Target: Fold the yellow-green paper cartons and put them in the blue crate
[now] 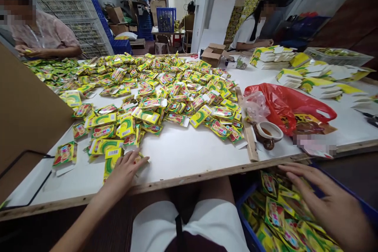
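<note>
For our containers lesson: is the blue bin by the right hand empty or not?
Not empty: the blue bin holds yellow-green packets, which show beside the right hand. How deep they lie, I cannot tell.

The worker's left hand (125,169) and right hand (330,202) are both bare, with slender fingers, and the forearms are bare too. I can make out plain white shorts (156,224) stopping on the thighs, a dark maroon top (197,244) above them, and a narrow black strap (178,228) lying down the middle.

Tabletop (183,157) brightly lit; deep shadow beneath; outer edges stretched, soft.
</note>
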`<action>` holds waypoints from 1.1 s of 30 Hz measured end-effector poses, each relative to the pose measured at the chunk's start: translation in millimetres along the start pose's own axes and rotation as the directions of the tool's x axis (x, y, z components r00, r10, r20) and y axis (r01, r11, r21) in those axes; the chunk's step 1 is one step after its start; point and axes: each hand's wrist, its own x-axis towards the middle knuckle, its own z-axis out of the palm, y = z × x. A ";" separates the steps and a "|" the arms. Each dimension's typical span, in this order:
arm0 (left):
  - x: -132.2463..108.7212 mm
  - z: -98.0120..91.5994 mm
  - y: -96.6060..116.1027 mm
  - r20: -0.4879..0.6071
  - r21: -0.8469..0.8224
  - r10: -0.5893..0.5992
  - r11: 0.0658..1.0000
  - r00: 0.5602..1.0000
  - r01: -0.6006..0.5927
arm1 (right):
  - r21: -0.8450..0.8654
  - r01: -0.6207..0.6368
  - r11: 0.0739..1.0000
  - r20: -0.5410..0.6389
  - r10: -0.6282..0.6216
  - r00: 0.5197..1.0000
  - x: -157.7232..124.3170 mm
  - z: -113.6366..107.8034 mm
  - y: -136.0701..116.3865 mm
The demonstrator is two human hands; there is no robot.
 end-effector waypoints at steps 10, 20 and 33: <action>46.6 -6.3 78.3 -0.156 -0.630 -0.145 0.776 0.977 0.014 | 0.652 0.062 0.755 0.121 -0.184 0.975 -5.8 152.0 -134.3; 44.8 42.3 136.8 -0.092 -0.913 -0.293 0.407 0.952 0.037 | 0.744 0.006 0.668 0.209 -0.241 0.948 10.9 197.1 -123.9; 66.2 38.3 130.9 -0.106 -0.958 -0.271 0.285 0.957 -0.026 | 0.700 0.063 0.712 0.225 -0.303 0.926 37.1 194.6 -122.1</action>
